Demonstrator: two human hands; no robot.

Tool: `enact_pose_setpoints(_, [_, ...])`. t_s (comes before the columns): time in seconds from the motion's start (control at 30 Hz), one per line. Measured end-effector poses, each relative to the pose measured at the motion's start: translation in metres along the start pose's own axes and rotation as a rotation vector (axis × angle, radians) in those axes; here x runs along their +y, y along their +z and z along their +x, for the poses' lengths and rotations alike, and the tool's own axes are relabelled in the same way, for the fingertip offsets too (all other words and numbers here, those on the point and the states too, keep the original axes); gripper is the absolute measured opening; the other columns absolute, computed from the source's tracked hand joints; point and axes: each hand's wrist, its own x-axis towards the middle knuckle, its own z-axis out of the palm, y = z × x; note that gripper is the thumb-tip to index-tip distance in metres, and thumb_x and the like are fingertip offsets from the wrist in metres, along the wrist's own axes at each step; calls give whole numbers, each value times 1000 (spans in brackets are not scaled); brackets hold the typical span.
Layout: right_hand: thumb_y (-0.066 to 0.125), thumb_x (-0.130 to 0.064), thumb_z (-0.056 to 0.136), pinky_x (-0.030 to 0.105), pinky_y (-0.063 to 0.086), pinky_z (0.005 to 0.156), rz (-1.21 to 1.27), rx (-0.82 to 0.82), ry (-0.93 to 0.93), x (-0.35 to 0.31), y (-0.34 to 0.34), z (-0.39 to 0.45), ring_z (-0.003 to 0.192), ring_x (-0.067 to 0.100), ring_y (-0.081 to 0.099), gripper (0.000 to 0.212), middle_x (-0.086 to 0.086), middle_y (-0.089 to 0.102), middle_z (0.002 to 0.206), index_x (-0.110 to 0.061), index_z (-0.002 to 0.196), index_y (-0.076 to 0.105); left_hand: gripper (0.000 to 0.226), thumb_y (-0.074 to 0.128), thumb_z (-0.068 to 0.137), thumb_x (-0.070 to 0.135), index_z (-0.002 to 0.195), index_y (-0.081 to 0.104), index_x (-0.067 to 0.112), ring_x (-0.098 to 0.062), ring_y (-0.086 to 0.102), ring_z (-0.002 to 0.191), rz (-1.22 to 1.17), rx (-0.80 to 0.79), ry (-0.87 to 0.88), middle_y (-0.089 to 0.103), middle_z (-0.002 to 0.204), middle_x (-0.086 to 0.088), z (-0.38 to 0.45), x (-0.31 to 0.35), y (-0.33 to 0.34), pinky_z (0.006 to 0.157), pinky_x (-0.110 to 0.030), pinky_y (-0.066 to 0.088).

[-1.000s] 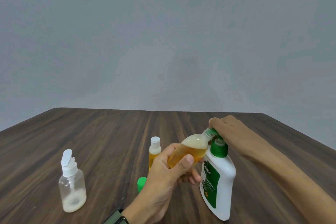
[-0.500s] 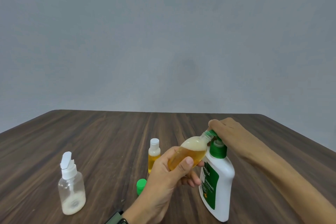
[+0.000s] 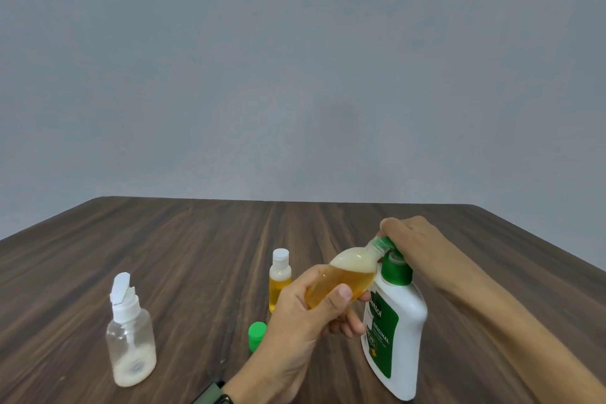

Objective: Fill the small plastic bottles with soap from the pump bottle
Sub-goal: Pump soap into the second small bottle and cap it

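Left hand (image 3: 305,315) grips a small bottle (image 3: 344,275) (amber soap, foam above) against the pump bottle (image 3: 398,321); right hand (image 3: 416,239) presses its pump.

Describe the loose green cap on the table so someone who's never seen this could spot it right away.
Start at the dark wooden table and find the big white pump bottle with the green label near the front right. Left of it, partly behind the left hand, lies the small bright green plastic cap. It is the only loose piece, not a bottle.

White-and-green pump bottle (image 3: 398,331), wood-grain table (image 3: 183,249)
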Motion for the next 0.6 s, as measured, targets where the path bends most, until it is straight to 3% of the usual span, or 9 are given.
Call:
enact_pose_setpoints(0.2, [34,-26,89,33,31,65,-6,11,-7,-1,-3,5,67,21,40,44,14,53,74,13,80,53,38,71,74,36,107,66,20,-17,65,64,-16,-8,4,72,97,-14,0,2,0,61,-26,54])
enact_pose_setpoints(0.3, [34,-25,89,33,32,65,14,42,-6,3,-3,3,66,21,41,45,25,54,74,15,86,53,33,69,75,32,106,67,21,-17,65,63,-19,-19,8,72,96,-14,1,2,4,61,-25,54])
enact_pose_setpoints(0.4, [35,-24,88,33,36,66,44,58,-7,7,1,1,65,21,47,42,30,63,88,11,86,58,27,72,78,30,103,68,20,-17,65,61,-29,-14,12,72,95,-15,0,2,5,60,-25,54])
enact_pose_setpoints(0.53, [35,-24,88,33,35,66,39,26,-1,7,3,2,66,22,46,43,31,63,90,13,87,57,42,72,70,33,106,66,13,-19,64,59,-55,11,-1,72,94,-16,-2,0,3,58,-26,53])
enact_pose_setpoints(0.6, [34,-25,89,33,33,66,28,25,-4,6,0,5,66,21,42,44,31,57,81,15,86,53,48,73,68,34,109,64,11,-19,63,60,-59,17,2,71,94,-17,-2,0,3,57,-26,52])
